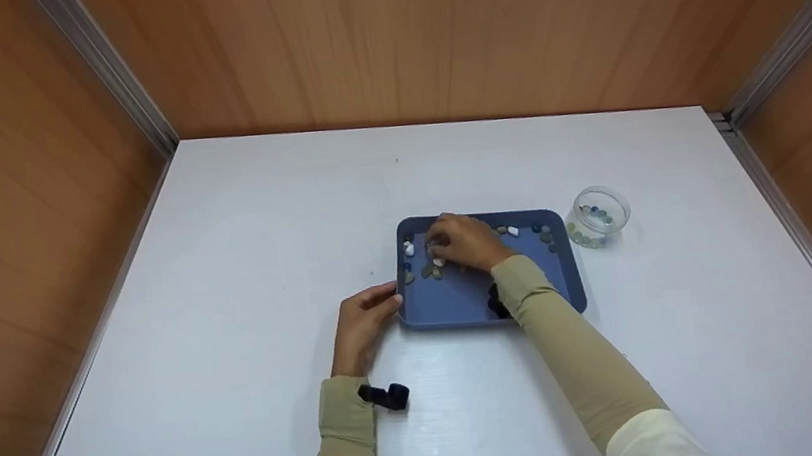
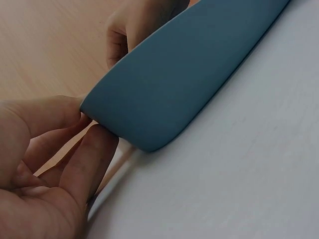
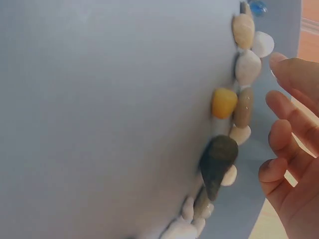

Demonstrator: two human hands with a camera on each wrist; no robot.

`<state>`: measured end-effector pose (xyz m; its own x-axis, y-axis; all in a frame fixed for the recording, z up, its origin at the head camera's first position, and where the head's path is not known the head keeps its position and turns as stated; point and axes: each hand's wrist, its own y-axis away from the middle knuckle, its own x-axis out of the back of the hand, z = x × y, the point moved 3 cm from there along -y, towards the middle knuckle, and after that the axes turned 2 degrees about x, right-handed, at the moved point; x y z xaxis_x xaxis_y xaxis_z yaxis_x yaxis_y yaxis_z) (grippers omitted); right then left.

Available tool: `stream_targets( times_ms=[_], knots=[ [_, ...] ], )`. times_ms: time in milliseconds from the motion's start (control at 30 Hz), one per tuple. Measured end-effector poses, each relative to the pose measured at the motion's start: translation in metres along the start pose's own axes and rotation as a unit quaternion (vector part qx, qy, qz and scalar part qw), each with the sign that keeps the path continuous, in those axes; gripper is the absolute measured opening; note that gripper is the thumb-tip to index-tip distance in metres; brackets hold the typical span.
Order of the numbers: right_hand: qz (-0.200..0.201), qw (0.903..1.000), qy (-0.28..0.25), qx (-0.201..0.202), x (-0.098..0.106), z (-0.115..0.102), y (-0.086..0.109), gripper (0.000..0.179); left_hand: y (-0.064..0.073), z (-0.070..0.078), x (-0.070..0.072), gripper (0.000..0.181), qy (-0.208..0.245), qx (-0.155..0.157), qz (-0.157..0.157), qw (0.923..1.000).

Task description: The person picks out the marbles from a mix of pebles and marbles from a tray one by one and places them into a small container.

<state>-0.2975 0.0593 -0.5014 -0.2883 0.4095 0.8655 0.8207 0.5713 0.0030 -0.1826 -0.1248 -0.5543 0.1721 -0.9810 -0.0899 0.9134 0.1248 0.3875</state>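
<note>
A blue rectangular tray [image 1: 452, 306] lies on the white table with several pebbles in it, many near its far side. My left hand [image 1: 365, 327] pinches the tray's left edge, its fingertips at the rim in the left wrist view. Over the tray's far left part reaches my right hand [image 1: 468, 240], fingers bent loosely. In the right wrist view its fingertips [image 3: 278, 132] are beside a line of stones, with a white pebble [image 3: 263, 45] closest to the top one. A yellow stone [image 3: 224, 103] and a dark pointed stone [image 3: 219, 159] lie in that line; nothing shows between the fingers.
Right of the tray stands a clear round container [image 1: 601, 215] holding several glass marbles. A blue glass piece [image 3: 257, 7] lies at the end of the stones. Wooden panels [image 1: 431, 36] enclose the table [image 1: 247, 222] at the back and sides.
</note>
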Motion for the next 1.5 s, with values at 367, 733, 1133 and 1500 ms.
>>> stream_targets(
  times_ms=[367,733,1133,1500],
  knots=[
    [0.015,0.9997,-0.003,0.021,0.015,0.004,0.008,0.019,0.000,0.000,-0.001,0.030,-0.014,0.000,0.008,0.9999],
    [0.039,0.9986,0.003,0.035,0.034,0.014,0.019,0.017,0.000,0.000,0.003,0.031,-0.014,-0.013,0.002,0.9998],
    [0.058,0.9975,0.007,0.040,0.050,0.028,0.031,0.019,0.000,0.000,0.003,0.030,-0.012,-0.014,0.002,0.9998],
    [0.073,0.9971,0.018,-0.003,0.069,0.045,0.045,0.019,0.000,0.000,0.004,0.031,-0.004,-0.009,0.000,1.0000]
  ],
)
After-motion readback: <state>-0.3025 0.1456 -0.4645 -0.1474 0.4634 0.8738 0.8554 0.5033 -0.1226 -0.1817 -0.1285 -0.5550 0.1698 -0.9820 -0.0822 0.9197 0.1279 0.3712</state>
